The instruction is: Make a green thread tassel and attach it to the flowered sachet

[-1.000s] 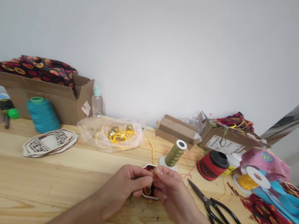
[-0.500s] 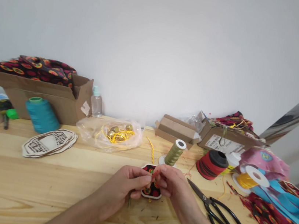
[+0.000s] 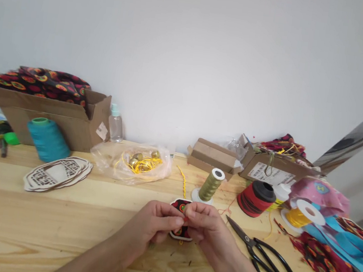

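Observation:
My left hand (image 3: 159,223) and my right hand (image 3: 209,228) meet at the fingertips, both pinched closed. A small red piece (image 3: 185,219), perhaps thread, shows between them; my fingers hide most of it. Right below my hands lies a patterned fabric piece (image 3: 180,205), black with red and orange motifs and a white border. A twisted yellow cord (image 3: 183,182) runs up from its top, and a small yellow loop (image 3: 181,242) sticks out at the bottom. A bit of olive strand (image 3: 151,245) shows under my left hand. The fabric's middle is covered by my fingers.
Black scissors (image 3: 249,243) lie right of my right hand. Behind stand an olive thread spool (image 3: 211,186), a red thread cone (image 3: 252,202) and a yellow cord spool (image 3: 297,219). Further left are a bag of bells (image 3: 104,154), wooden cutouts (image 3: 38,182) and a teal cone (image 3: 48,142).
My right fingertips have come down and closer to my left ones, so less of the red piece shows. The olive strand under my left hand shows less. The view has shifted slightly.

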Demonstrator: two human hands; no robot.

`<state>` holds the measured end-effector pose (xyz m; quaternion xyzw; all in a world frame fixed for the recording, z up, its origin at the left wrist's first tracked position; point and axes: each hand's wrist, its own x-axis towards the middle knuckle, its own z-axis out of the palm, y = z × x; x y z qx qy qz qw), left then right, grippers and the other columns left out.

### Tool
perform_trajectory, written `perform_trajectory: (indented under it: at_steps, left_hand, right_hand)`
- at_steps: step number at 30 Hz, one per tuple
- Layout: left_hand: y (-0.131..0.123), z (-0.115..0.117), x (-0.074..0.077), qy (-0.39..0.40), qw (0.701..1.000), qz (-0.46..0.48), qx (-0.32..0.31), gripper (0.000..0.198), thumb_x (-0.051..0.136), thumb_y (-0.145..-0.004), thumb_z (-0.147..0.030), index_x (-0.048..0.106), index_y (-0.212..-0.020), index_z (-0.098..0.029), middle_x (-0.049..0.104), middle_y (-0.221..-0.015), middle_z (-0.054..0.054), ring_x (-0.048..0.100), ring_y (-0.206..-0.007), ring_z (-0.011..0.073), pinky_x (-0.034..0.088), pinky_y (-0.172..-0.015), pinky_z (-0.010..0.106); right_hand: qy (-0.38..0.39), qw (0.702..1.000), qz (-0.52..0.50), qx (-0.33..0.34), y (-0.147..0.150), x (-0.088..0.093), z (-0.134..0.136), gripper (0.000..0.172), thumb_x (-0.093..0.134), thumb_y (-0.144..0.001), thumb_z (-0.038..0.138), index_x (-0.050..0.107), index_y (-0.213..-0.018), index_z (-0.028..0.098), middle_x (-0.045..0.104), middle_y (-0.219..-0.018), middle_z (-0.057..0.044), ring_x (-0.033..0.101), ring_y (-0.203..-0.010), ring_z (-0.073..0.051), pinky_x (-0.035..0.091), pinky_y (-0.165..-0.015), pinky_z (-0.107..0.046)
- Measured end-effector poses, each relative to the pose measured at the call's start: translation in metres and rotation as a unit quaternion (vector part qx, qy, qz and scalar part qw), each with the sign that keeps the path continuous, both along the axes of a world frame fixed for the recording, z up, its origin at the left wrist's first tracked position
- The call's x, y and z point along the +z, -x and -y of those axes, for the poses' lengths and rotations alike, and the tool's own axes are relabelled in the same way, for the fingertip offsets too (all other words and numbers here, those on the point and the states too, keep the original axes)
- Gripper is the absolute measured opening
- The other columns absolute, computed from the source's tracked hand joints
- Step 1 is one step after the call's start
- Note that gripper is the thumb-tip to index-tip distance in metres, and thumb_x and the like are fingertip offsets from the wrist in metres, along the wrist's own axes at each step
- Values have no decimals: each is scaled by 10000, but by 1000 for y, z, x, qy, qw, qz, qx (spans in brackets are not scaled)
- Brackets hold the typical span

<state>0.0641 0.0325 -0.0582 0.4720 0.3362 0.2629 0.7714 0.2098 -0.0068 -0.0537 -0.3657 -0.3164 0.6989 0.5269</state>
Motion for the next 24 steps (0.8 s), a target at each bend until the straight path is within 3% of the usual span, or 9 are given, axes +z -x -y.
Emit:
perform_trajectory:
  at_steps: [6, 10, 17, 20, 24]
  left_hand:
    - [-1, 1, 0, 0, 1000, 12, 18, 224, 703, -580, -338, 644, -627, -128, 401, -409, -74, 178, -349, 10, 58, -375, 210]
    - [-2, 3, 3, 1, 1000, 28, 13, 228, 690, -603, -338, 633, -620, -117, 437, -448, -59, 195, -361, 9, 69, -378, 205]
    - [-2, 4, 8, 15, 999, 37, 16, 259, 685, -599, -349, 601, -559, -107, 366, -427, -73, 165, -384, 16, 55, -384, 201]
    - [-2, 3, 5, -18, 1000, 13, 18, 258, 670, -612, -357, 602, -571, -112, 347, -411, -82, 173, -369, 18, 64, -381, 208]
    - [-2, 2, 1, -57, 997, -30, 29, 266, 628, -655, -376, 625, -635, -111, 365, -408, -78, 208, -375, 29, 91, -385, 206]
  right_hand:
    - [27, 998, -54, -10, 3, -2, 1, 182, 700, -617, 197, 539, -585, 119, 495, -544, 16, 420, -472, -53, 249, -398, -151]
    - [17, 999, -42, -18, 2, 1, 3, 176, 701, -636, 203, 548, -602, 123, 471, -523, 35, 401, -451, -42, 265, -408, -148]
    - [-2, 999, -27, -17, 3, 3, 3, 176, 690, -661, 237, 562, -618, 123, 464, -507, 41, 365, -422, -35, 221, -395, -158]
    - [-3, 999, 15, -37, 1, 4, 2, 184, 692, -650, 251, 566, -614, 122, 461, -493, 45, 337, -414, -33, 186, -388, -165]
    - [-19, 987, 145, -64, -3, 7, 1, 219, 692, -626, 305, 578, -601, 121, 482, -488, 43, 332, -411, -36, 193, -404, -177]
